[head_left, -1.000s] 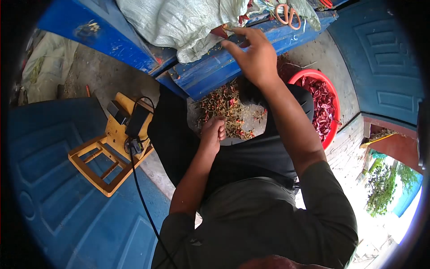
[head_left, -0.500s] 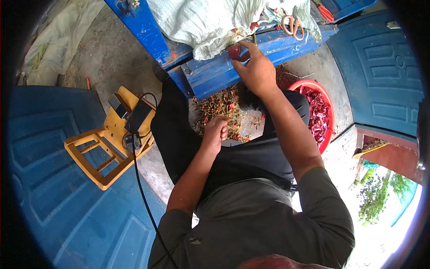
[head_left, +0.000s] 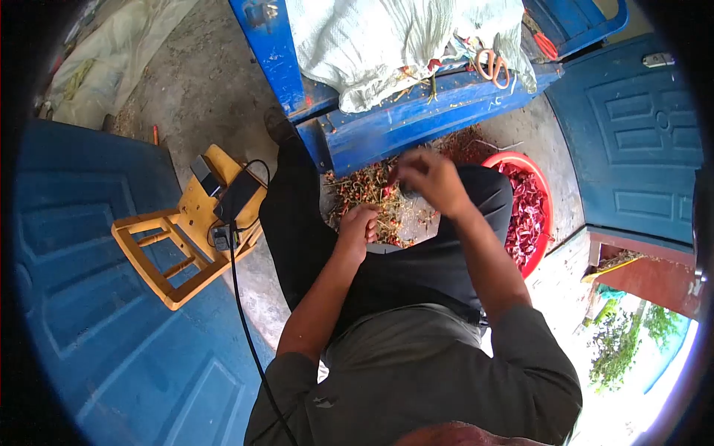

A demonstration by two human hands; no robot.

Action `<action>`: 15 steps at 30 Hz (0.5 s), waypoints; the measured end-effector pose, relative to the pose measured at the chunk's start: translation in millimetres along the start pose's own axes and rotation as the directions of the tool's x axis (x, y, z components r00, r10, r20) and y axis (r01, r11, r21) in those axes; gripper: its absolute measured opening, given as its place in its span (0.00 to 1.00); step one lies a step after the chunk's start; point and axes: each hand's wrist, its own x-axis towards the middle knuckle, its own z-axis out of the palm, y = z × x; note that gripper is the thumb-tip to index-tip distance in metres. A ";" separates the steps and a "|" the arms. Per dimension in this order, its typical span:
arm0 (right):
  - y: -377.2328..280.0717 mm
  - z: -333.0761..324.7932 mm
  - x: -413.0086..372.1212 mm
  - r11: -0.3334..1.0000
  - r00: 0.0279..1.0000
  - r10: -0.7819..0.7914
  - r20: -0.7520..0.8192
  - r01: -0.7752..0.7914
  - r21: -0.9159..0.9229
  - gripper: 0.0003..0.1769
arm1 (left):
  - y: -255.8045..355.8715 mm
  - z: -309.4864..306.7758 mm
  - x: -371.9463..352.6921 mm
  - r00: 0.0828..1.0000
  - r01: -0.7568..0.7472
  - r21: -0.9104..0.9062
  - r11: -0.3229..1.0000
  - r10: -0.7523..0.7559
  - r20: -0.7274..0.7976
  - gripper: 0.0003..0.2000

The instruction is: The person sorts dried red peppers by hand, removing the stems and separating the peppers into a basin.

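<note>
Your right hand (head_left: 434, 183), blurred, had its grip pinched on a red chilli pepper (head_left: 392, 176); your left hand (head_left: 360, 224) was curled closed, contents hidden. Pepper judged light, brittle; stem-end hold suited.

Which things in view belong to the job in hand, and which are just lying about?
Likely the job:
- red piece in the right hand
- left hand
- white sack
- stem scraps
- red basin and contents

Probably just lying about:
- scissors
- wooden chair

The single wide view looks forward and steeply down from head height: torso (head_left: 424, 372) near, left hand (head_left: 358, 224) and right hand (head_left: 433, 181) mid-view, blue bench (head_left: 446, 115) far.
</note>
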 end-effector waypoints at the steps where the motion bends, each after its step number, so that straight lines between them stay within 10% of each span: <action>1: 11.4 -1.7 -14.4 0.974 0.966 0.209 0.156 -0.219 0.053 0.11 | 3.4 1.5 -1.3 1.000 0.014 0.002 1.000 -0.014 -0.011 0.06; 4: 21.1 12.2 -51.5 0.855 0.821 0.337 0.462 -0.472 0.214 0.12 | 1.6 1.4 4.0 1.000 0.023 0.084 0.996 -0.024 0.009 0.07; 6: 50.3 28.1 -62.9 0.987 0.908 -0.013 0.419 -0.055 0.149 0.14 | -2.7 15.9 1.0 1.000 -0.003 0.016 1.000 0.003 -0.019 0.08; 12: 61.5 63.0 -66.9 0.963 0.942 -0.252 0.220 0.224 0.148 0.16 | -0.2 -4.7 2.3 0.997 -0.039 -0.018 0.999 0.038 -0.073 0.11; 15: 54.6 64.7 -69.5 0.965 0.960 -0.179 0.213 0.214 -0.153 0.15 | -9.3 -7.5 -0.6 0.991 0.004 0.053 0.999 0.003 -0.133 0.12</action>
